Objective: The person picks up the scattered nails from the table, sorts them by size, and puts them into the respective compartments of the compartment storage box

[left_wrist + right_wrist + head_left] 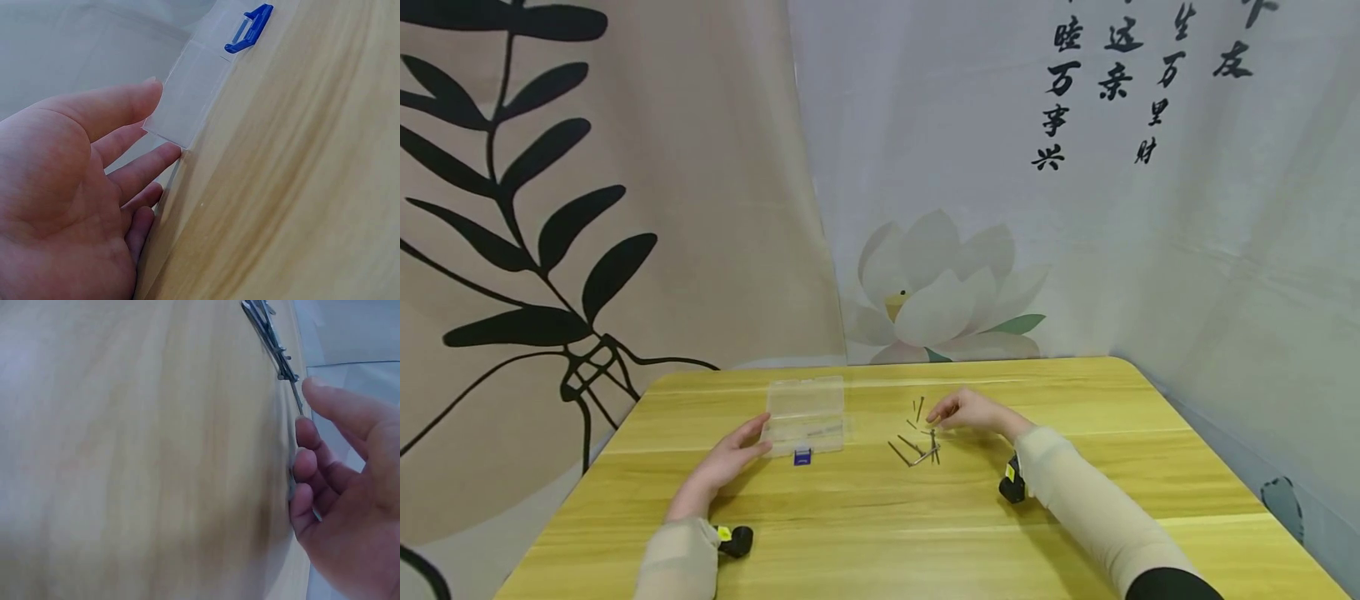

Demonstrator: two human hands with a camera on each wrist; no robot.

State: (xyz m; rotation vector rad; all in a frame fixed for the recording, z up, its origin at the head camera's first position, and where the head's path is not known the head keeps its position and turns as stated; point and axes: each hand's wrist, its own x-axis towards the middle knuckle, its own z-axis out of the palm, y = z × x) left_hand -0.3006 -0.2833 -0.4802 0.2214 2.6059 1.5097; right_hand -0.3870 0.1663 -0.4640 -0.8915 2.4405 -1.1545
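Observation:
A clear plastic box [805,432] with its lid raised [806,397] lies on the table, and a blue latch [251,29] sits at its front edge. My left hand [733,456] is at the box's left end, thumb and fingertips right at its side, fingers only slightly bent. Several thin metal nails [912,450] lie loosely piled right of the box. My right hand [970,411] is low over the table beside them. In the right wrist view its thumb and index fingertips stand apart, close to the end of one nail [295,394].
A few smaller nails [921,408] lie scattered behind the pile. Each wrist carries a black camera [736,542] over a pale sleeve. The wooden table [865,533] ends at a fabric backdrop [962,192] with a printed flower and writing.

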